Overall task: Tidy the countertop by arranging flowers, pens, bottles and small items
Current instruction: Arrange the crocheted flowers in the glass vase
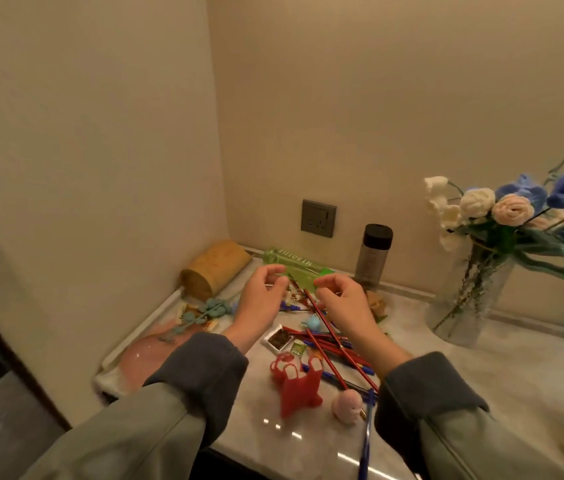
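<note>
Fingers: on your left hand [262, 296] they curl in, thumb and forefinger nearly meeting; on your right hand [342, 303] they curl the same way (whether either pair pinches anything, I cannot tell).
Hands: you hold both above the countertop [481, 375], close together, just in front of the green bottle [291, 262].
Green bottle: it lies on its side at the back, near the corner, one end toward the dark flask [374, 254], which stands upright by the wall.
Pens: red and blue pens [329, 344] lie in a loose heap, crossing one another beneath your right wrist; a single blue pen [365, 441] lies at the near edge.
Flowers: a knitted bunch [512, 207] stands in a clear vase [464, 306] to your right; a teal stem [204, 311] lies flat to your left.
Small items: a red toy [299, 386] and a pink figure [348, 407] sit just beside the pens.
Corner: a tan roll [216, 266] lies on its side there.
</note>
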Demonstrator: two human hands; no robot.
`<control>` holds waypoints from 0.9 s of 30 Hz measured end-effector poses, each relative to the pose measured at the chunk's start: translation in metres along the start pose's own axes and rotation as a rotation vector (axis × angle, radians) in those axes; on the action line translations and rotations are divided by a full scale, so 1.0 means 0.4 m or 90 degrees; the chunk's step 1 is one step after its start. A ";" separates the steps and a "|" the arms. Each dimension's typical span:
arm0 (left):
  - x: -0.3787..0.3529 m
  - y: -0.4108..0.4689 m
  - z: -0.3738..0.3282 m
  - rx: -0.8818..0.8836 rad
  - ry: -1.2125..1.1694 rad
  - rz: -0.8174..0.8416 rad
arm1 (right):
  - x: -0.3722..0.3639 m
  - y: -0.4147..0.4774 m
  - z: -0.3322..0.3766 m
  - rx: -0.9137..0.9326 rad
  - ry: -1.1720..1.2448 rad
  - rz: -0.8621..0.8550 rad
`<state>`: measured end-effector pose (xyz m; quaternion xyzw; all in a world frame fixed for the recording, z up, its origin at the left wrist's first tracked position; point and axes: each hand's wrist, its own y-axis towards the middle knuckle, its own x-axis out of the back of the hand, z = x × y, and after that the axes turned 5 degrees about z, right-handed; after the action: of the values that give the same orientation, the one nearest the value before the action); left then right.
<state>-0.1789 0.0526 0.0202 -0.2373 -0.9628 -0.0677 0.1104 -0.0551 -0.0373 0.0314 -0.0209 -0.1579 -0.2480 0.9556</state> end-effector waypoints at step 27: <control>0.252 0.258 0.317 -0.017 0.679 0.281 | -0.296 0.326 -0.136 -0.153 -0.612 0.269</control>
<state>-0.2401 0.2110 -0.0697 -0.3670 -0.7009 -0.1651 0.5888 -0.0746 0.1259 -0.0522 -0.2723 -0.5402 -0.0288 0.7957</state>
